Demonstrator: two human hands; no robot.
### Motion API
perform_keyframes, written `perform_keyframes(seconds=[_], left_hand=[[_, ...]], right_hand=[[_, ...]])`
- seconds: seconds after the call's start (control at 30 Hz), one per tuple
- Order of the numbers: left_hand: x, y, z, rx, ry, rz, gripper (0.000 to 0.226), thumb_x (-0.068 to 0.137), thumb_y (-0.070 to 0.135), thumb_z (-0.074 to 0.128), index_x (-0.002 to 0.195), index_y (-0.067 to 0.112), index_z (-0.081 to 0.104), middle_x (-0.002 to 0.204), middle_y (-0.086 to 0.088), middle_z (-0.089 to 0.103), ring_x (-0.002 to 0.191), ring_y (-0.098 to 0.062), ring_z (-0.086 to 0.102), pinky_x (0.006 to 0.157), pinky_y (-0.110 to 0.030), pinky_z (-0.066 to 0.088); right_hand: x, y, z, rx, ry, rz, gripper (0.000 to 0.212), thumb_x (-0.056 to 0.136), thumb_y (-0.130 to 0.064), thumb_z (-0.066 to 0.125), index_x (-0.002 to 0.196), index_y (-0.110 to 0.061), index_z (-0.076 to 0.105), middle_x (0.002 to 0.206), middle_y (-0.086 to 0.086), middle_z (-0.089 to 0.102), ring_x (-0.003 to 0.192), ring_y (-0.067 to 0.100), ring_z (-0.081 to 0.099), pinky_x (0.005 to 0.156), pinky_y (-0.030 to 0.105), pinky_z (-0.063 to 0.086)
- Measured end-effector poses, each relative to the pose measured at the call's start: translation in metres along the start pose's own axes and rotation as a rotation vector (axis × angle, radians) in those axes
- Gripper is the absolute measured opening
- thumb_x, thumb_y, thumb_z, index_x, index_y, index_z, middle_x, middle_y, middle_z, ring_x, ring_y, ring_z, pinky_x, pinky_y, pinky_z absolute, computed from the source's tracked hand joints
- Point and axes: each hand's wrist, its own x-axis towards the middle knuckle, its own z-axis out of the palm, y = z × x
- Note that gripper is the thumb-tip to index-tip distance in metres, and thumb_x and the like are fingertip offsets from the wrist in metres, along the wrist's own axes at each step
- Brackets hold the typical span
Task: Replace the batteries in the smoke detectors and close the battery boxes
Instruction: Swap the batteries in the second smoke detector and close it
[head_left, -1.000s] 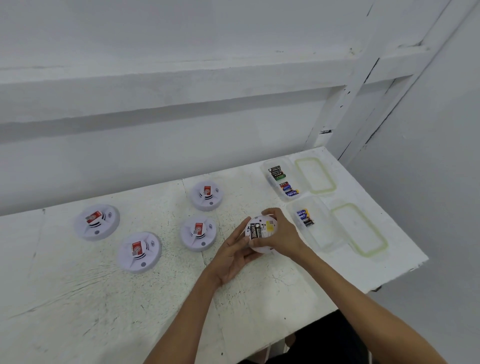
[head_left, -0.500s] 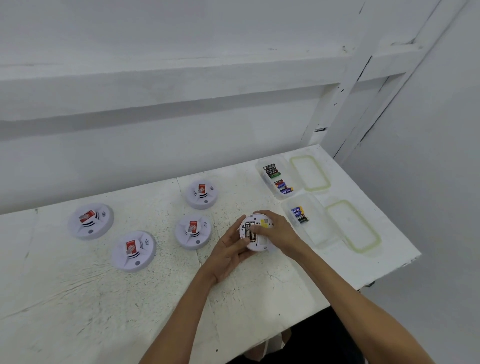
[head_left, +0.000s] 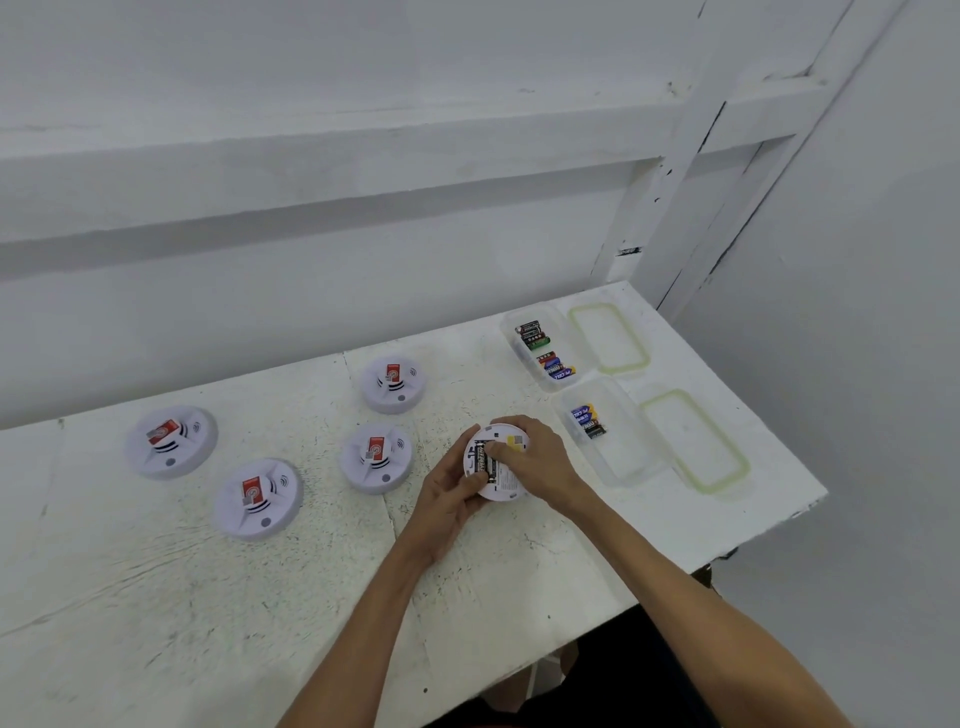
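Clasping a round white plastic smoke detector, underside up, with left hand curled round its 8 o'clock edge and right hand curled over its 2 o'clock rim. Shows black batteries in its open bay. Sits at 3 o'clock from four more white detectors, at 8 o'clock from two clear lidless plastic boxes.
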Motion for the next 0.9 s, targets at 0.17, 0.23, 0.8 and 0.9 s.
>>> perform_keyframes(seconds=[0.17, 0.23, 0.8, 0.9], left_hand=[[-0.001, 0.000, 0.001, -0.002, 0.027, -0.011, 0.057, 0.102, 0.002, 0.052, 0.154, 0.024, 0.043, 0.148, -0.005, 0.058, 0.134, -0.029, 0.058, 0.104, -0.050, 0.053], [-0.001, -0.001, 0.000, -0.006, 0.056, -0.012, 0.056, 0.101, 0.008, 0.055, 0.153, 0.024, 0.044, 0.147, -0.005, 0.059, 0.133, -0.028, 0.059, 0.106, -0.052, 0.052], [-0.002, 0.008, -0.004, -0.360, 0.038, -0.017, 0.075, 0.071, 0.037, 0.092, 0.135, 0.012, 0.064, 0.139, -0.016, 0.064, 0.122, -0.028, 0.066, 0.089, -0.035, 0.059], [-0.004, 0.010, -0.006, -0.411, 0.054, -0.030, 0.084, 0.062, 0.044, 0.096, 0.135, 0.016, 0.065, 0.142, -0.013, 0.063, 0.121, -0.025, 0.067, 0.090, -0.037, 0.060]], right_hand=[[-0.002, -0.001, -0.012, 0.187, -0.119, 0.131, 0.036, 0.089, -0.060, 0.059, 0.110, -0.031, 0.066, 0.108, -0.007, 0.071, 0.101, 0.013, 0.068, 0.086, 0.028, 0.056], [-0.003, 0.001, -0.014, 0.326, -0.070, 0.187, 0.035, 0.097, -0.057, 0.045, 0.109, -0.032, 0.067, 0.110, -0.005, 0.071, 0.105, 0.014, 0.067, 0.092, 0.032, 0.054], [-0.025, 0.037, 0.001, -0.701, 0.101, 0.025, 0.051, 0.086, -0.048, 0.065, 0.116, -0.008, 0.056, 0.111, 0.007, 0.049, 0.110, 0.024, 0.044, 0.073, 0.026, 0.034], [-0.025, 0.026, 0.001, -0.657, 0.111, 0.087, 0.049, 0.076, -0.047, 0.071, 0.100, -0.007, 0.056, 0.095, 0.002, 0.044, 0.097, 0.021, 0.048, 0.069, 0.026, 0.033]])
